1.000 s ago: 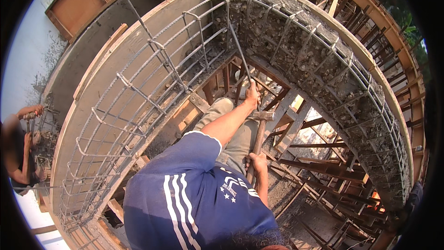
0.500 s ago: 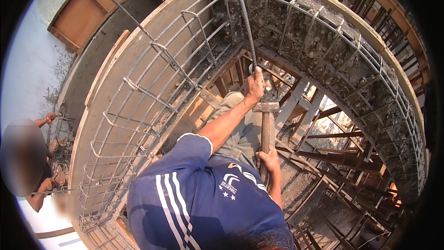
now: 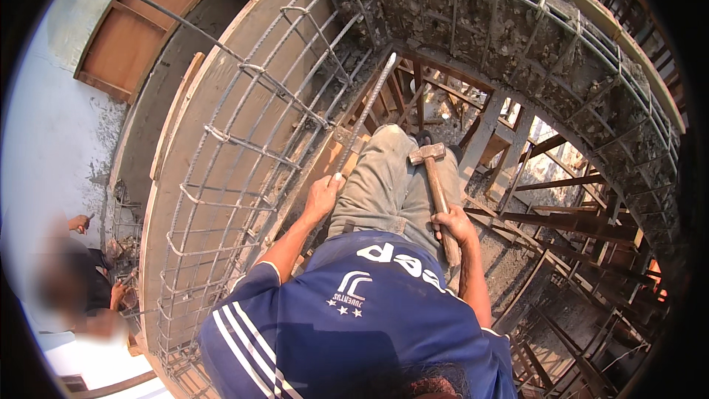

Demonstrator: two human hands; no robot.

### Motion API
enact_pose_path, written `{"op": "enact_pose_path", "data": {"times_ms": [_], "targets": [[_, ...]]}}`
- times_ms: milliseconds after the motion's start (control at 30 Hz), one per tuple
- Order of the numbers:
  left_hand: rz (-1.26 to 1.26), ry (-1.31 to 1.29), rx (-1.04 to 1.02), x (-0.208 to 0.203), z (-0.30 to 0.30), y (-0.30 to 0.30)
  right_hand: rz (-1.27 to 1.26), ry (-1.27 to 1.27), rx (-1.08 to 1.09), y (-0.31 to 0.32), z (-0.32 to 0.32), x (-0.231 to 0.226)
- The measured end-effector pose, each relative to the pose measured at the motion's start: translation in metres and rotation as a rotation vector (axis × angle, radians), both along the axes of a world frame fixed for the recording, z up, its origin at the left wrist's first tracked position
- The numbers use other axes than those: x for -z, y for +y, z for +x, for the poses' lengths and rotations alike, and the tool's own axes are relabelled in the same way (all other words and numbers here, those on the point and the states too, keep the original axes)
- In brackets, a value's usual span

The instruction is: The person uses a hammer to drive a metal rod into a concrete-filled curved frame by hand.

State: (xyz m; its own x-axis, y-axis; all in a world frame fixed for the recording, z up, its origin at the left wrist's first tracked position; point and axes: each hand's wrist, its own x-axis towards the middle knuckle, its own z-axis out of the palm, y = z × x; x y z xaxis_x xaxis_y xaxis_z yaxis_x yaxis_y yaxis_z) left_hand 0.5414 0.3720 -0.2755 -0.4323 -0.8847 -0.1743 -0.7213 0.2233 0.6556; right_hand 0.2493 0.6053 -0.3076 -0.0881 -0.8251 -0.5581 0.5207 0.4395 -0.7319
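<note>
My left hand (image 3: 322, 196) is closed round the lower end of a ribbed steel bar (image 3: 369, 106). The bar slants up and away from it, beside the tied rebar cage (image 3: 233, 140), its bright tip near the cage's far corner. In my right hand (image 3: 456, 226) is a hammer (image 3: 437, 186), gripped low on its wooden handle. The hammer's blunt metal head points away from me, over my trouser leg (image 3: 377, 170).
Timber formwork (image 3: 185, 103) backs the cage on the left. A curved, rough concrete beam (image 3: 502, 52) with exposed stirrups runs round to the right. Below on the right are crossed timber props (image 3: 561, 214). Another person (image 3: 96, 281) works beyond the formwork at left.
My left hand has come back toward me and left, and the bar has swung lower beside the cage. The hammer, still in my right hand, has moved slightly right and tilted.
</note>
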Motion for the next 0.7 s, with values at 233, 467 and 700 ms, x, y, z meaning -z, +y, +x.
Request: {"op": "enact_pose_path", "data": {"times_ms": [233, 467, 700], "targets": [[-0.01, -0.267, -0.202, 0.068, 0.069, 0.041, 0.02, 0.046, -0.062, -0.001, -0.006, 0.003], [0.041, -0.257, -0.27, 0.118, 0.067, 0.009, 0.063, 0.007, -0.05, 0.001, -0.01, 0.0], [-0.03, -0.27, -0.171, 0.128, -0.008, -0.089, 0.058, 0.008, -0.057, -0.003, -0.011, 0.001]]}}
